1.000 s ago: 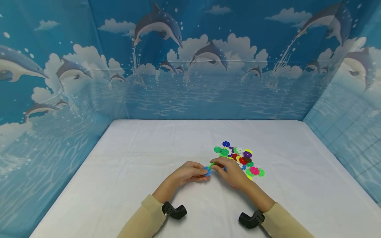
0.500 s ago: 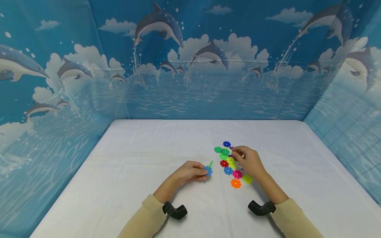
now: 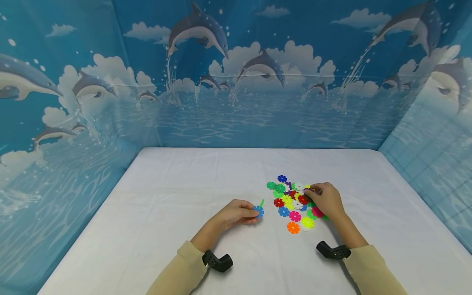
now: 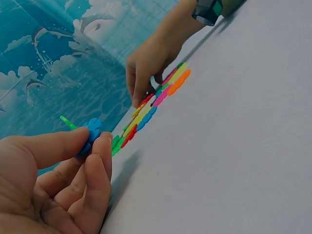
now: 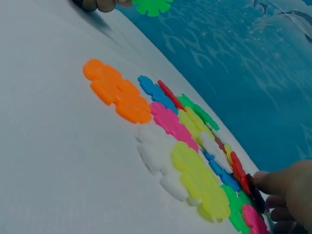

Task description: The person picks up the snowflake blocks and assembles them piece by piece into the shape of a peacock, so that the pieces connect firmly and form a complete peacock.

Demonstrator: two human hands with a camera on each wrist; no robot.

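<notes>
In the head view my left hand (image 3: 237, 213) pinches a blue interlocking disc (image 3: 259, 211) between thumb and fingertips. A green interlocking disc (image 5: 152, 5) is slotted into it, standing up edge-on from its top. My right hand (image 3: 326, 200) is at the right side of a heap of loose discs. Its thumb and fingers pinch a dark brown disc (image 5: 256, 193), seen at the thumb in the right wrist view. A purple disc (image 3: 307, 191) lies by those fingertips, partly covered. Some discs under the right hand are hidden.
Loose discs in several colours overlap on the white cloth (image 3: 184, 184), among them an orange disc (image 3: 293, 228) nearest the front, a yellow disc (image 3: 307, 222) and a dark blue disc (image 3: 282, 178) farthest back. A dolphin-print curtain (image 3: 236, 114) rises behind the table.
My right hand has left the green disc at the left hand and moved right, over the heap to its far side. The left hand stays in place with the joined blue and green discs.
</notes>
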